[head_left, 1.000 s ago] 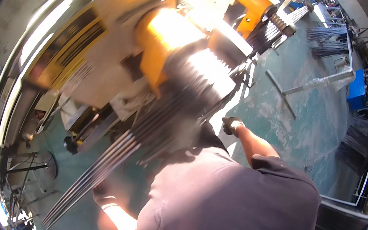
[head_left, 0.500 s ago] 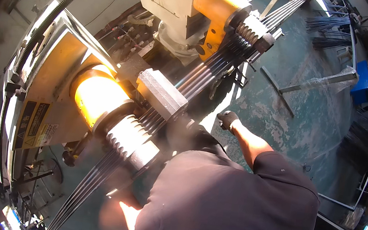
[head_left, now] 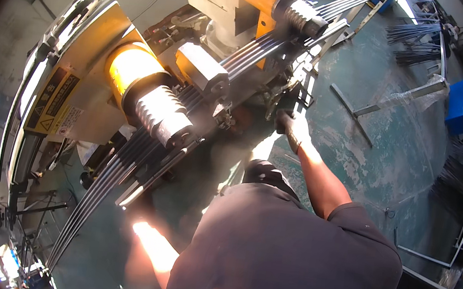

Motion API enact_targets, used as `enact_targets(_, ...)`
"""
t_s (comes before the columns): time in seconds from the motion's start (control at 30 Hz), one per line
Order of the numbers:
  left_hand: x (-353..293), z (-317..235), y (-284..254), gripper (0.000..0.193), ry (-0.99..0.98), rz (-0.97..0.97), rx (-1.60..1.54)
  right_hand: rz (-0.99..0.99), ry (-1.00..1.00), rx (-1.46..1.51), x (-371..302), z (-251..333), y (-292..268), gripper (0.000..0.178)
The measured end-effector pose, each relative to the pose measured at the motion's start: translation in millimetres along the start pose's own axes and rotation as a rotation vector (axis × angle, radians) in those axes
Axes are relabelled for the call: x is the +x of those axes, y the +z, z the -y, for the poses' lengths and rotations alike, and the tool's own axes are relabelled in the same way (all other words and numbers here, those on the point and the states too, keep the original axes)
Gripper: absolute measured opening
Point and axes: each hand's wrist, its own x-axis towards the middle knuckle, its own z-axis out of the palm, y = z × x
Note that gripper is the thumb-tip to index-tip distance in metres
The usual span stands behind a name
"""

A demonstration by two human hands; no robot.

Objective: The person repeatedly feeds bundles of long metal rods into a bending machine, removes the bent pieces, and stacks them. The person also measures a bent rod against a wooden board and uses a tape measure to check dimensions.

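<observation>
Several long thin metal rods (head_left: 91, 202) run diagonally past a machine with two yellow housings. A grooved metal roller (head_left: 160, 110) juts from the near yellow housing (head_left: 133, 72), and a second grooved roller (head_left: 300, 15) from the far one. Between them, a pale metal block (head_left: 202, 66) stands over the rods. My right hand (head_left: 293, 128), in a greyish glove, has its fingers curled beside the machine's dark lower frame; whether it grips anything is hidden. My left forearm (head_left: 155, 255) reaches toward the rods' near end. Glare and shadow obscure the left hand and its fingers.
A metal stand (head_left: 399, 98) with plastic wrap rests on the green floor at right. Dark rod bundles (head_left: 414, 43) lie beyond it, near a blue bin (head_left: 459, 106). A black ribbed hose curves along the machine's left side. A person is at the far right edge.
My right hand has moved up and forward to the machine's lower frame. My left forearm extends farther forward. The view has shifted, so the rollers and rods sit higher in the picture.
</observation>
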Motion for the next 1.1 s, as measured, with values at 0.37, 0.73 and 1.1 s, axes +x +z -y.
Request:
enact_targets(0.37, -56.7, -58.7, -52.6, 0.055, 0.395, 0.141, -0.176, 0.286, 0.001, 1.019, 69.6, 219.9, 106.6, 0.041)
enact_targets(0.73, -83.5, -121.9, 55.3, 0.051, 0.408, -0.644, -0.369, 0.343, 0.137, 1.241, 98.4, 217.2, 128.4, 0.023)
enact_targets(1.1, -80.1, -288.4, 50.2, 0.042, 0.868, -0.69, 0.087, 0.322, 0.205, 1.23, 79.8, 230.7, 126.6, 0.022)
